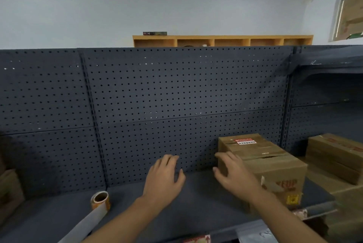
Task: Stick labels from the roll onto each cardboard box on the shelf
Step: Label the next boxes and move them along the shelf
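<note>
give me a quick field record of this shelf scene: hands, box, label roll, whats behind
left hand: left hand open, fingers relaxed over the shelf, holding nothing
right hand: right hand open, fingers against the left side of the cardboard box
label: red and white label on the box's top, far end
label roll: label roll on the shelf, left of both hands, backing strip trailing toward the camera
second box: another box farther right
backing: dark pegboard

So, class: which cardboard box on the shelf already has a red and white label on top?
The box the right hand touches; the far-right box shows none.
</note>
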Demonstrator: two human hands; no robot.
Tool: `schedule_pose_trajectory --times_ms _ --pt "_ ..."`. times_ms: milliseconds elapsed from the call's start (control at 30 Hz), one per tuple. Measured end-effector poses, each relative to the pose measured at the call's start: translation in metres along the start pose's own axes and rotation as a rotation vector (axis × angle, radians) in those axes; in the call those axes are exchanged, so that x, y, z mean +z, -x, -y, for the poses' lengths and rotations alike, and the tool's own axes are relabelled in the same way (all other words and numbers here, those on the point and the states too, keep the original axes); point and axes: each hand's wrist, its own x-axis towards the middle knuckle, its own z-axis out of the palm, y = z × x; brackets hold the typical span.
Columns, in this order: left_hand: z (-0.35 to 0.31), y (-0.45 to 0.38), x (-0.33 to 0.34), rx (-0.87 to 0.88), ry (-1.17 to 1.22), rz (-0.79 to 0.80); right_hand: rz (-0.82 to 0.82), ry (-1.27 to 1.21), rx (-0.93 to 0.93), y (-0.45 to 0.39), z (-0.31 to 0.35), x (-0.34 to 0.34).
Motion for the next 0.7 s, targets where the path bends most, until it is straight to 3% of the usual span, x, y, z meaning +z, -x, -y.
schedule_pose_trajectory --times_ms 700 --pt "0.194 0.102 -0.154 -0.285 -0.169 -0.189 0.143 -0.210 -0.120 -0.031 0.210 0.106"
